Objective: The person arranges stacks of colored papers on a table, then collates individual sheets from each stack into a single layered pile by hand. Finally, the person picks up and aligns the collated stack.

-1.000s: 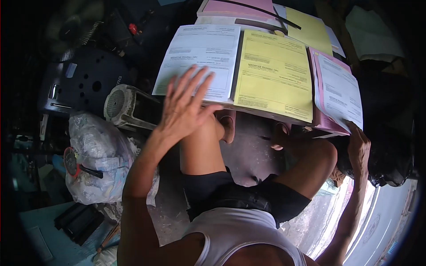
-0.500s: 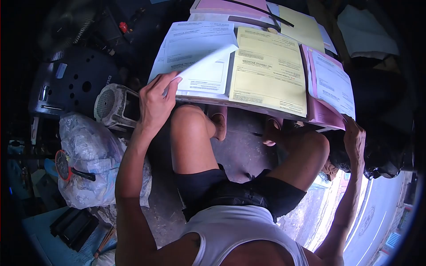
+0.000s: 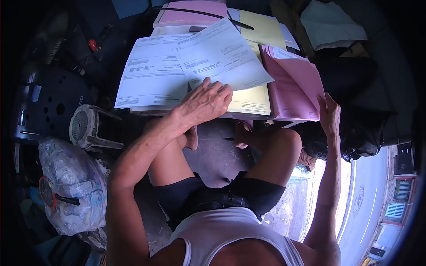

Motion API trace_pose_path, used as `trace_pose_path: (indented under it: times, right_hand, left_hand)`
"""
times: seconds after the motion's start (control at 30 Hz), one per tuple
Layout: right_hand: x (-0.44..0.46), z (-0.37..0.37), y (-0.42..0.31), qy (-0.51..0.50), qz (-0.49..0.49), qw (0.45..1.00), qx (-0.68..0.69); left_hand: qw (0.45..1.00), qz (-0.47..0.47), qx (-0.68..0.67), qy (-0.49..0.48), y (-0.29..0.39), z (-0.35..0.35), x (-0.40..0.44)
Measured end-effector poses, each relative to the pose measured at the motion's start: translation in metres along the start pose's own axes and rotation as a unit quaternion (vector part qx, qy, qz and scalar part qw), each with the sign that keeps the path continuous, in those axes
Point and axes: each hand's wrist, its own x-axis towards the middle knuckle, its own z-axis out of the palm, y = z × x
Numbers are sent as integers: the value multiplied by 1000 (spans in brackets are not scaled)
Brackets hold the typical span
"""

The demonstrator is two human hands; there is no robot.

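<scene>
My left hand (image 3: 207, 101) grips the lower edge of a white printed form (image 3: 219, 55). The form lies tilted over part of the white form stack (image 3: 148, 73) and most of the yellow form stack (image 3: 252, 101). My left fingers are bent over the sheet, and the thumb is hidden. At the right side of the table, my right hand (image 3: 329, 116) pinches the edge of a pink sheet (image 3: 301, 77), which curls up from the pink stack (image 3: 290, 106). White sheets (image 3: 284, 52) show behind the raised pink one.
At the table's back are a pink pad (image 3: 191, 11), a yellow sheet (image 3: 264, 29) and a black strap (image 3: 208, 14). A stool (image 3: 88, 126) and a stuffed plastic bag (image 3: 73, 190) stand on the left. Black bags (image 3: 355, 137) lie at right.
My left hand has carried the white form rightward from its stack to over the yellow forms. My right hand has lifted the pink sheet's edge, folding it up. The view has shifted.
</scene>
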Motion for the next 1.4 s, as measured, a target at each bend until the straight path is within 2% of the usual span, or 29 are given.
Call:
trace_pose_path:
  times: [0.03,0.13,0.17,0.27,0.37,0.4,0.47,0.53,0.6,0.77,0.8,0.87,0.9,0.97,1.0,1.07,1.13,1.17,1.3,1.33,1.4]
  right_hand:
    - [2,0,-1,17,-12,1000,0]
    - [9,7,-12,47,-2,999,16]
    - [12,7,-23,48,5,998,26]
    - [26,22,-52,63,-36,997,22]
    - [35,38,-90,71,-143,987,12]
    - [34,45,-102,50,-150,987,4]
    - [29,59,-125,33,-227,973,15]
    - [14,64,-148,-75,-230,969,-41]
    - [0,72,-153,-145,-279,946,-77]
    - [-17,56,-165,-186,-276,943,3]
    - [-18,57,-166,-188,-278,942,3]
    - [-20,59,-167,-56,-360,930,46]
    - [-21,58,-168,-118,-325,938,10]
    - [-16,64,-166,-127,-314,941,-24]
    - [-12,67,-165,-137,-305,941,-55]
    - [5,59,-168,-65,-398,910,-93]
    - [23,48,-170,13,-500,852,-155]
    - [31,44,-169,45,-525,832,-176]
    - [52,17,-149,72,-539,824,-160]
    - [56,14,-133,58,-526,830,-175]
    - [60,15,-92,40,-482,862,-154]
  left_hand:
    - [999,-18,-23,-36,4,1,-7]
    - [998,-39,-38,-10,17,-4,-22]
    - [996,-56,-42,-53,22,-8,-25]
    - [999,7,17,-34,17,-3,-38]
    - [1000,1,5,2,18,-3,-42]
    - [1000,-6,-12,25,18,-2,-43]
    - [999,-20,-25,32,20,-4,-41]
    - [998,-34,-39,41,23,-8,-40]
    - [995,-65,-46,54,25,-18,-39]
    - [994,-82,-15,73,21,-25,-40]
    - [993,-85,-5,77,21,-26,-38]
    - [993,-86,6,76,22,-33,-29]
    - [986,-94,41,130,24,-37,-23]
    - [967,-99,95,216,30,-47,-13]
    - [967,-95,90,219,40,-44,-11]
    - [965,-36,37,257,68,-29,-5]
    - [982,53,15,182,96,-13,11]
    - [985,53,-14,166,107,-3,25]
    - [993,-10,-83,88,123,40,81]
    - [992,-14,-83,94,123,49,91]
    - [996,-62,-43,44,123,66,104]
